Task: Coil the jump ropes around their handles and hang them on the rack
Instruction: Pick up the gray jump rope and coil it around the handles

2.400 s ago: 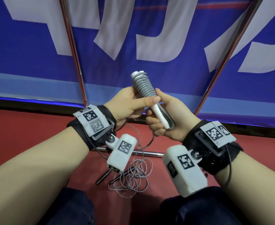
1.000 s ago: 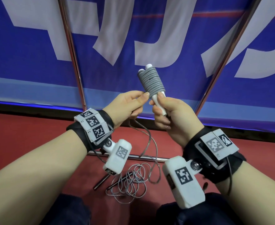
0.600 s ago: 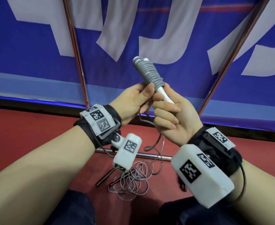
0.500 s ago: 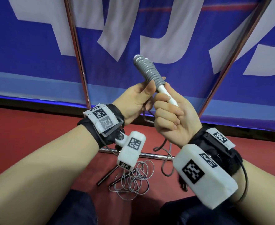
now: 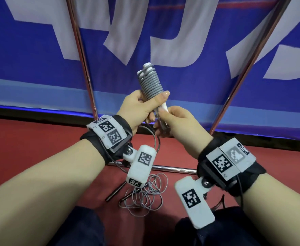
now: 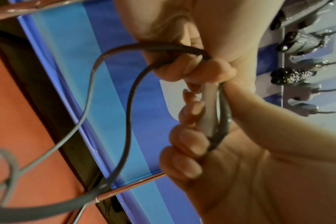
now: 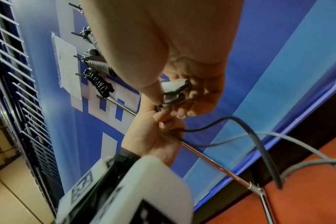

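A pair of white handles (image 5: 164, 107) stands tilted upright in front of me, with grey jump rope (image 5: 151, 82) wound tightly round the upper half. My left hand (image 5: 152, 103) grips the bundle at the bottom of the coil, thumb lying across the windings. My right hand (image 5: 163, 116) pinches the bare lower ends of the handles (image 7: 175, 86) from below. The free rope (image 6: 128, 106) leaves the hands in a loop and drops to a loose tangle (image 5: 143, 194) on the floor. A wall rack (image 7: 75, 63) carries coiled ropes, one of them black (image 7: 99, 83).
Two slanted metal poles (image 5: 81, 55) (image 5: 248, 63) and a floor bar (image 5: 170, 168) stand before a blue banner (image 5: 39, 50). The floor (image 5: 30, 148) is red. My dark trouser legs fill the bottom edge.
My right hand has turned over and slid down to the handle ends. The left thumb now lies across the coil, which has one more turn, and the hanging loop is shorter.
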A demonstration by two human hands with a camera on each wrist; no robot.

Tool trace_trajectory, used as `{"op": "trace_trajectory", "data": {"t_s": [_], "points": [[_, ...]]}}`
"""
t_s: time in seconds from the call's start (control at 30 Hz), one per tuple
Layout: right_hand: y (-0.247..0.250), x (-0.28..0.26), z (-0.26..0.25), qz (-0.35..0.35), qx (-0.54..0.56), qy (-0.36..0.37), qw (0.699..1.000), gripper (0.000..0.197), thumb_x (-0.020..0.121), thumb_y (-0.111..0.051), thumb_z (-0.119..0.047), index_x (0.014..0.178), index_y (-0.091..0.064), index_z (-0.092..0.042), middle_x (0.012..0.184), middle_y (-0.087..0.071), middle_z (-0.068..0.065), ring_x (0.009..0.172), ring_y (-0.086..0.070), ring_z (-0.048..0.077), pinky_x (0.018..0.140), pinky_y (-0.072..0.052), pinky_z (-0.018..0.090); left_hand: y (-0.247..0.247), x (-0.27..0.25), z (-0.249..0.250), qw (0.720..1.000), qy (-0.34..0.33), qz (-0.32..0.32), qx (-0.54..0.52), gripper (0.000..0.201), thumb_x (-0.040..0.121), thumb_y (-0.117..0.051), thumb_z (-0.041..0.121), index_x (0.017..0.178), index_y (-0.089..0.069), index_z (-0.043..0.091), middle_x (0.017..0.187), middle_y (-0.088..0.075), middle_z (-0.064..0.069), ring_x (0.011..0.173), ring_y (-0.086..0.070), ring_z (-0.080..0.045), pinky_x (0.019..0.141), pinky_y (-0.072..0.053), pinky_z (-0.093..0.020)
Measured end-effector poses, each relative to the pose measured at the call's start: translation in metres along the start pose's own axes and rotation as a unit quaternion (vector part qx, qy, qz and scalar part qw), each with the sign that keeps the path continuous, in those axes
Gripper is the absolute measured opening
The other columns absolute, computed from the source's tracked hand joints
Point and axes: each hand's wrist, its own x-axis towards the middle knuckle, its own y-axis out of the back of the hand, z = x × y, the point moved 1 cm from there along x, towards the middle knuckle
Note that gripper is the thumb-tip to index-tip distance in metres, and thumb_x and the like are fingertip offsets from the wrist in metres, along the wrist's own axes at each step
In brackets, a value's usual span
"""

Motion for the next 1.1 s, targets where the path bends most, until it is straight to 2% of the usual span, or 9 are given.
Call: {"op": "trace_trajectory", "data": {"t_s": [0.13,0.27,0.47,0.57,0.7,0.77,0.9,0.97,1.1], "points": [[0.004,0.001,0.005,-0.026,-0.117,0.036,0.992,0.029,0.098,-0.05,-0.031,0.087,-0.049,-0.005,0.067,-0.055,0.008,0.058,-0.053,0.023,0.058,-0.046,0.036,0.002,-0.002,0.0,0.996,-0.011,0.015,0.083,0.052,0.075,-0.075,0.047,0.09,-0.059,0.0,0.065,-0.065,-0.009,0.035,-0.044,-0.014,0.038,-0.035,-0.021],[0.007,-0.001,0.0,-0.011,-0.232,0.073,0.97,0.029,0.1,-0.046,-0.031,0.078,-0.045,-0.012,0.062,-0.057,0.002,0.05,-0.051,0.015,0.055,-0.043,0.028,0.0,-0.007,0.003,0.993,-0.027,0.014,0.114,0.053,0.076,-0.072,0.052,0.085,-0.058,0.002,0.066,-0.06,-0.015,0.032,-0.041,-0.015,0.035,-0.032,-0.02],[0.004,0.0,0.002,0.018,-0.288,0.082,0.954,0.028,0.102,-0.039,-0.031,0.078,-0.037,-0.015,0.078,-0.053,0.006,0.06,-0.043,0.017,0.055,-0.036,0.03,-0.005,-0.012,0.008,0.991,-0.04,0.023,0.125,0.044,0.08,-0.069,0.048,0.072,-0.053,0.008,0.048,-0.043,-0.004,0.03,-0.037,-0.014,0.034,-0.03,-0.019],[0.008,0.0,0.006,-0.02,-0.158,0.063,0.985,0.029,0.103,-0.039,-0.028,0.078,-0.037,-0.012,0.065,-0.045,0.003,0.052,-0.037,0.015,0.053,-0.035,0.029,-0.004,-0.012,0.015,0.982,-0.059,-0.006,0.177,0.045,0.082,-0.068,0.047,0.062,-0.049,0.012,0.039,-0.04,0.004,0.028,-0.035,-0.014,0.034,-0.029,-0.018],[0.016,0.0,0.009,-0.086,0.067,0.057,0.992,0.031,0.105,-0.032,-0.018,0.075,-0.037,-0.011,0.054,-0.035,-0.002,0.042,-0.025,0.009,0.045,-0.025,0.021,0.008,-0.006,0.022,0.975,-0.058,-0.083,0.195,0.037,0.081,-0.07,0.036,0.081,-0.05,0.006,0.051,-0.05,-0.005,0.029,-0.035,-0.012,0.034,-0.026,-0.016],[0.018,0.0,0.007,-0.085,0.117,0.055,0.988,0.032,0.104,-0.031,-0.017,0.073,-0.038,-0.01,0.057,-0.032,0.002,0.04,-0.025,0.007,0.044,-0.027,0.02,0.012,-0.006,0.02,0.973,-0.068,-0.111,0.191,0.031,0.083,-0.071,0.031,0.091,-0.057,0.005,0.057,-0.052,-0.006,0.035,-0.038,-0.012,0.041,-0.03,-0.019],[0.022,0.0,0.0,-0.066,0.177,0.037,0.981,0.03,0.103,-0.035,-0.02,0.075,-0.041,-0.01,0.063,-0.033,0.003,0.043,-0.026,0.008,0.044,-0.029,0.019,0.011,-0.008,0.015,0.984,-0.072,-0.116,0.115,0.01,0.089,-0.065,0.018,0.097,-0.063,0.023,0.067,-0.056,-0.004,0.042,-0.043,-0.008,0.05,-0.038,-0.022],[0.023,-0.002,-0.002,-0.072,0.18,0.04,0.98,0.031,0.103,-0.036,-0.021,0.075,-0.042,-0.009,0.064,-0.035,0.003,0.044,-0.027,0.009,0.045,-0.03,0.02,0.01,-0.008,0.014,0.991,-0.052,-0.115,0.055,0.011,0.091,-0.058,0.012,0.098,-0.065,0.018,0.064,-0.058,0.0,0.04,-0.041,-0.005,0.044,-0.032,-0.015],[0.022,-0.008,-0.009,-0.096,0.23,0.025,0.968,0.029,0.103,-0.035,-0.021,0.078,-0.044,-0.008,0.063,-0.041,0.001,0.043,-0.027,0.008,0.045,-0.029,0.02,0.009,-0.008,0.017,0.986,-0.018,-0.163,-0.011,0.015,0.092,-0.052,0.014,0.091,-0.067,0.015,0.061,-0.057,0.003,0.038,-0.036,-0.004,0.045,-0.022,-0.018]]}}
